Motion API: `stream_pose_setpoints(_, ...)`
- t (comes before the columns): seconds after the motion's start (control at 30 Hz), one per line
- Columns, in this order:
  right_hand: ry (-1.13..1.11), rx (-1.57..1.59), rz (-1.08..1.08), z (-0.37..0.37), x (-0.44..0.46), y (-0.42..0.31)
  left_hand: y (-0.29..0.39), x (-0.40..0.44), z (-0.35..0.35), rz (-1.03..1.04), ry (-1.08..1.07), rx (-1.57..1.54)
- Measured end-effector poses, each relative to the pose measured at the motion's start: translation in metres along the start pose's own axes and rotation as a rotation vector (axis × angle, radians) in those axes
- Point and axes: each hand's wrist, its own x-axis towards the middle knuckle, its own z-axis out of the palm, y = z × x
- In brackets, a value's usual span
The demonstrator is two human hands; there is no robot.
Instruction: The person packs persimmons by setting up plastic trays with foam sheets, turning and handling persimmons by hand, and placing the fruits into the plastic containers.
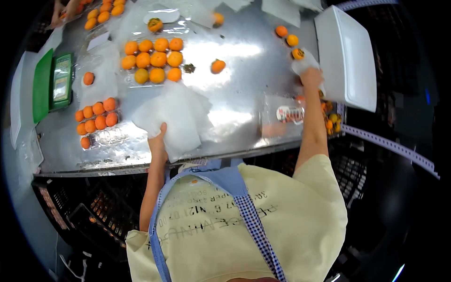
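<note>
My left hand (158, 144) holds the lower left edge of a stack of white sheets (174, 117) at the table's front edge, its thumb on top. At the right, my right hand (311, 77) has its fingers closed on a white sheet (305, 62), just below an orange fruit (298, 54). Two more fruits (291, 40) lie farther back. Left of centre, a clear tray holds rows of orange fruit (158, 59). A single fruit (218, 66) rests on the metal table (244, 89).
A white bin (350, 56) stands at the right edge. Fruit in clear packs (100, 122) and a green scale (61, 80) are at the left. A labelled clear package (290, 114) lies near my right forearm. Another person's hands (70, 9) show at the upper left.
</note>
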Motion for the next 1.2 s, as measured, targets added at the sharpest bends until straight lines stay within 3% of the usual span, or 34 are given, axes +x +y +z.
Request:
stream_pose_setpoints(0.1,-0.054,0.038,0.039,0.012,0.016,0.025,-0.006,0.008,-0.004,0.061,0.004,0.011)
stream_pose_setpoints(0.2,0.239,0.227,0.345,-0.07,-0.005,0.006,-0.008,0.017,-0.004,0.065,-0.007,0.02)
stream_pose_setpoints(0.27,0.475,0.7,0.351,-0.111,-0.016,-0.017,-0.008,0.018,-0.003,0.057,-0.013,0.051)
stream_pose_setpoints(0.37,0.608,0.91,0.058,-0.138,0.003,-0.072,-0.004,0.017,-0.001,0.041,-0.022,0.091)
stream_pose_setpoints(0.5,0.315,1.133,-0.229,-0.134,0.066,-0.198,-0.009,0.024,-0.007,0.072,-0.017,0.164)
stream_pose_setpoints(0.57,-0.107,1.135,-0.482,-0.168,0.085,-0.263,-0.011,0.026,-0.01,0.074,-0.031,0.181)
stream_pose_setpoints(0.67,-0.098,0.849,-0.857,-0.127,0.132,-0.349,-0.012,0.028,-0.012,0.076,-0.056,0.178)
stream_pose_setpoints(0.77,-0.161,0.422,-0.857,-0.12,0.132,-0.387,-0.009,0.027,-0.013,0.06,-0.087,0.158)
stream_pose_setpoints(0.87,-0.406,0.682,-0.907,-0.137,0.132,-0.384,-0.008,0.028,-0.016,-0.008,-0.114,0.177)
stream_pose_setpoints(0.97,-0.293,0.91,-0.773,-0.138,0.136,-0.365,-0.003,0.025,-0.015,-0.061,-0.112,0.182)
stream_pose_setpoints(1.03,-0.298,1.203,-0.521,-0.136,0.155,-0.344,0.003,0.024,-0.013,-0.076,-0.121,0.174)
stream_pose_setpoints(1.1,-0.097,1.501,-0.335,-0.15,0.163,-0.326,0.003,0.024,-0.014,-0.047,-0.11,0.165)
stream_pose_setpoints(1.2,0.105,1.76,-0.255,-0.171,0.177,-0.322,0.006,0.023,-0.012,-0.058,-0.105,0.171)
